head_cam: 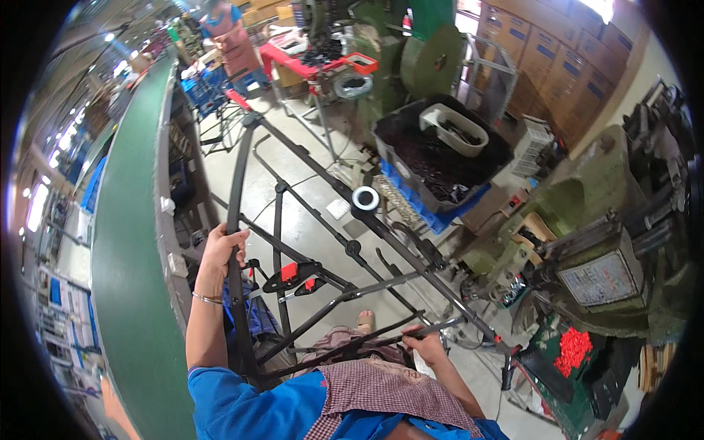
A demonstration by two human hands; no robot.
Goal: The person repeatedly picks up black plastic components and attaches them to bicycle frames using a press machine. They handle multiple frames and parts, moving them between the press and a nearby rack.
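A large black tubular metal frame (300, 256) with crossing bars stands tilted in front of my body. My left hand (224, 247) is wrapped around its thick left-hand tube. Lower down, near my apron, my right hand (422, 342) grips a thin lower bar of the same frame. Between the bars sit dark brackets with red plastic parts (288, 272). A white ring (365, 198) is set on the long diagonal tube, and a red-tipped end (237, 100) sticks out beyond the top corner. The fingers of my right hand are partly hidden.
A green conveyor belt (129, 220) runs along my left. Ahead are a black bin (385, 144) of dark parts and a red table (297, 67). On the right stand a green machine (597, 187) and a heap of red parts (573, 352). Another person (234, 47) stands at the far end.
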